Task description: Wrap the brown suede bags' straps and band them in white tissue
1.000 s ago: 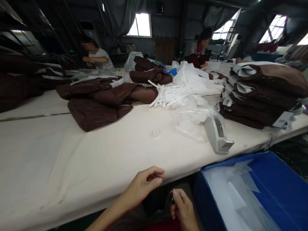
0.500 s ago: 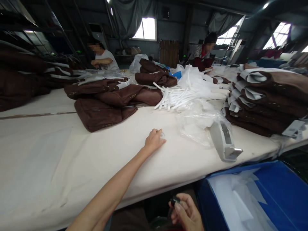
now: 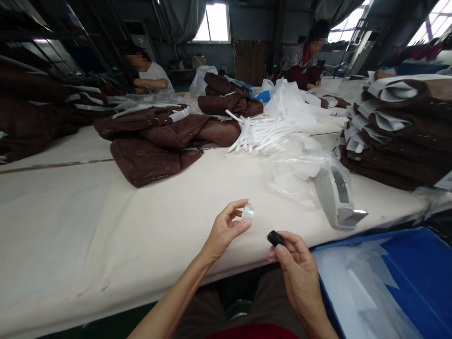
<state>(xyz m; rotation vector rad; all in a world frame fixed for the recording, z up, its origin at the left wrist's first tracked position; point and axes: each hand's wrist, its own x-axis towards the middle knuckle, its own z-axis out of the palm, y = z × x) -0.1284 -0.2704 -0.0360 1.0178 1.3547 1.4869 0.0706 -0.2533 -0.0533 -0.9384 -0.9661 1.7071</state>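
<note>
My left hand (image 3: 228,226) holds a small clear tape roll (image 3: 247,213) between thumb and fingers, just above the near part of the cream table (image 3: 169,226). To its right, my right hand (image 3: 294,254) pinches a small black cylindrical piece (image 3: 276,238) near the table's front edge. The roll and the black piece are apart. A grey tape dispenser (image 3: 335,197) with a metal front lies on the table to the right of both hands, beside crumpled clear plastic (image 3: 293,174).
Brown bags (image 3: 151,162) lie behind my hands, next to white strips (image 3: 263,134). A stack of brown bags (image 3: 399,141) stands at the right. Below it, a blue bin (image 3: 420,278) holds white sheets (image 3: 356,278). Two people sit across the table.
My left hand has come off the table towards me with the clear roll. My right hand has risen from below the table edge with the black piece. The view has shifted slightly.
</note>
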